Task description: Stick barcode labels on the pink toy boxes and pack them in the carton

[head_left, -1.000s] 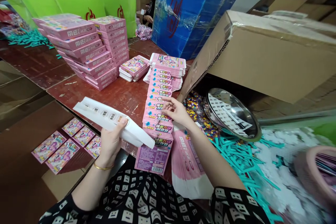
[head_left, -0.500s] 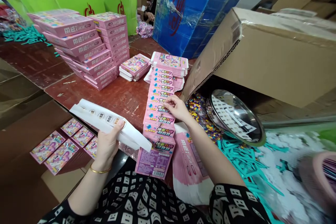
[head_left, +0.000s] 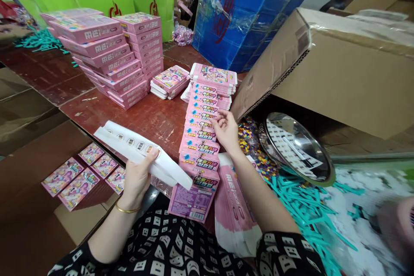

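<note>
A folded white sheet of round stickers [head_left: 131, 141] is in my left hand [head_left: 139, 177], thumb on top and fingers beneath. My right hand [head_left: 227, 131] hovers at the right side of a row of pink boxes [head_left: 202, 148], its thumb and fingertips loosely bent and apart over one of the middle boxes. Whether the fingertips touch the box is not clear. The boxes overlap in a long line running away from me, and the nearest one shows its purple back with a barcode. Small round marks show faintly on several of them.
Tall stacks of pink boxes [head_left: 106, 54] stand at the back left. Flat pink cartons [head_left: 231, 198] lie right of the row. A steel bowl [head_left: 328, 170], turquoise sticks [head_left: 304, 207] and a large cardboard box [head_left: 352, 82] occupy the right. More packed boxes [head_left: 76, 189] sit lower left.
My right hand has moved up the row, away from me, and its thumb and fingers have parted from a pinch. My left hand still holds the sticker sheet. The view has shifted slightly.
</note>
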Demonstrator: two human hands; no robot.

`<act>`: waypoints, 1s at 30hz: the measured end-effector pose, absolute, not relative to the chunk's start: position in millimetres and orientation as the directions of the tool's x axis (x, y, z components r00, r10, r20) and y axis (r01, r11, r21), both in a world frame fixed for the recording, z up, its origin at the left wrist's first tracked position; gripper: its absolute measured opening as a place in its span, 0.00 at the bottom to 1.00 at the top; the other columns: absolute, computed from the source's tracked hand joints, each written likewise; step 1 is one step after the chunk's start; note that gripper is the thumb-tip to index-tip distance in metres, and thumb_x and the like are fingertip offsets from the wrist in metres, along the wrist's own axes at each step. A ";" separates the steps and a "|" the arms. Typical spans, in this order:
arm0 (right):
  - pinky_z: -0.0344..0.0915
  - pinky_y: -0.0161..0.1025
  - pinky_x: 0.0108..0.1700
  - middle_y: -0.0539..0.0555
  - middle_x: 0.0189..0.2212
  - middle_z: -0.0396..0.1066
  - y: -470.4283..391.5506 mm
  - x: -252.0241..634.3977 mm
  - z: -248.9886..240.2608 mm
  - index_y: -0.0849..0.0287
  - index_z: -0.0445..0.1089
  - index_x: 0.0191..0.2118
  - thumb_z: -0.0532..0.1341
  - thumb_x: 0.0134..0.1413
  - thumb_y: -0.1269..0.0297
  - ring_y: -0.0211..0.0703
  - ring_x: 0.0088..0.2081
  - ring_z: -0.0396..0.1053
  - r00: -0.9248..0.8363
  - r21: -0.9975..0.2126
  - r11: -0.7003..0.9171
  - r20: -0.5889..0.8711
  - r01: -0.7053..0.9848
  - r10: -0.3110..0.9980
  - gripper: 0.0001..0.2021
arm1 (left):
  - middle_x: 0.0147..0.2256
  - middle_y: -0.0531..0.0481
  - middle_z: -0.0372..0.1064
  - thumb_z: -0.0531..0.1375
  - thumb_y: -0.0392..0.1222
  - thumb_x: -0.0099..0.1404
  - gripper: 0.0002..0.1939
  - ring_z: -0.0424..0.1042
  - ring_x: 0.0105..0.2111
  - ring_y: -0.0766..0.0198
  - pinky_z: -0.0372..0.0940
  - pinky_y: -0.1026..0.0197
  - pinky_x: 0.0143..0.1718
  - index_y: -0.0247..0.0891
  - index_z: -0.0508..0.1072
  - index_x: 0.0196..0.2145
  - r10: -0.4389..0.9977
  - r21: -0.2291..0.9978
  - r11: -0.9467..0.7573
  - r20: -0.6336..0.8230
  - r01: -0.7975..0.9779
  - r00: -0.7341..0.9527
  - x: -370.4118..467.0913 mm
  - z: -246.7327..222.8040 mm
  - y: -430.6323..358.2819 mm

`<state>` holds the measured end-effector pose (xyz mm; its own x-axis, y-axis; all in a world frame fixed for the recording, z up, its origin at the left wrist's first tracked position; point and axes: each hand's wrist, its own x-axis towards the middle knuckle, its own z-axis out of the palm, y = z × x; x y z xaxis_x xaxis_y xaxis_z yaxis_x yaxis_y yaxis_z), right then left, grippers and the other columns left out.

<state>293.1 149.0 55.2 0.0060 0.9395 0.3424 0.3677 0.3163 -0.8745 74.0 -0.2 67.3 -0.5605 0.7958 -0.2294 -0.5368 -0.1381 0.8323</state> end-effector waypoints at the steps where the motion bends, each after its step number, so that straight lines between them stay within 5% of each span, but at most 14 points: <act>1: 0.64 0.38 0.32 0.52 0.31 0.69 134.3 288.7 65.9 0.58 0.70 0.41 0.63 0.54 0.53 0.39 0.28 0.63 -0.033 -0.902 0.298 0.303 0.311 0.952 0.15 | 0.29 0.52 0.77 0.77 0.38 0.41 0.18 0.74 0.28 0.68 0.70 0.70 0.31 0.33 0.79 0.31 0.802 0.831 -0.131 -0.232 -0.540 -0.551 78.6 67.8 -0.5; 5: 0.62 0.36 0.28 0.52 0.27 0.72 72.5 267.3 102.6 0.59 0.71 0.29 0.64 0.52 0.47 0.38 0.26 0.64 -0.514 -0.958 0.145 -0.002 0.246 0.858 0.18 | 0.27 0.51 0.76 0.76 0.41 0.44 0.16 0.74 0.26 0.67 0.70 0.69 0.30 0.33 0.79 0.28 0.863 0.840 -0.110 -0.185 -0.531 -0.470 99.2 69.9 -0.9; 7: 0.61 0.35 0.28 0.51 0.25 0.71 52.9 262.3 111.5 0.59 0.71 0.28 0.66 0.50 0.50 0.37 0.26 0.64 -0.585 -0.963 0.116 -0.050 0.242 0.809 0.16 | 0.26 0.51 0.76 0.76 0.44 0.44 0.16 0.73 0.25 0.67 0.70 0.69 0.29 0.33 0.78 0.26 0.877 0.836 -0.110 -0.173 -0.538 -0.448 103.7 71.1 0.1; 12: 0.60 0.35 0.30 0.50 0.24 0.69 40.5 269.0 116.4 0.60 0.70 0.27 0.60 0.56 0.61 0.37 0.28 0.64 -0.574 -0.943 0.144 -0.058 0.301 0.817 0.10 | 0.28 0.49 0.77 0.77 0.43 0.42 0.18 0.74 0.26 0.65 0.70 0.67 0.30 0.32 0.79 0.29 0.901 0.881 -0.071 -0.145 -0.467 -0.410 95.8 76.9 5.6; 19: 0.61 0.36 0.31 0.49 0.25 0.68 31.8 265.7 114.9 0.57 0.68 0.27 0.60 0.56 0.59 0.38 0.28 0.64 -0.545 -0.957 0.157 -0.001 0.244 0.839 0.10 | 0.24 0.51 0.74 0.74 0.44 0.46 0.14 0.71 0.24 0.65 0.67 0.65 0.27 0.33 0.77 0.25 0.897 0.941 -0.131 -0.020 -0.311 -0.441 103.7 80.2 5.5; 30: 0.60 0.37 0.32 0.49 0.25 0.70 27.6 270.4 109.2 0.57 0.69 0.26 0.62 0.53 0.62 0.39 0.29 0.65 -0.435 -0.938 0.211 0.075 0.275 0.897 0.08 | 0.27 0.50 0.75 0.77 0.46 0.39 0.20 0.73 0.26 0.64 0.69 0.64 0.31 0.33 0.76 0.27 0.889 0.852 -0.102 -0.153 -0.514 -0.431 98.7 82.9 2.5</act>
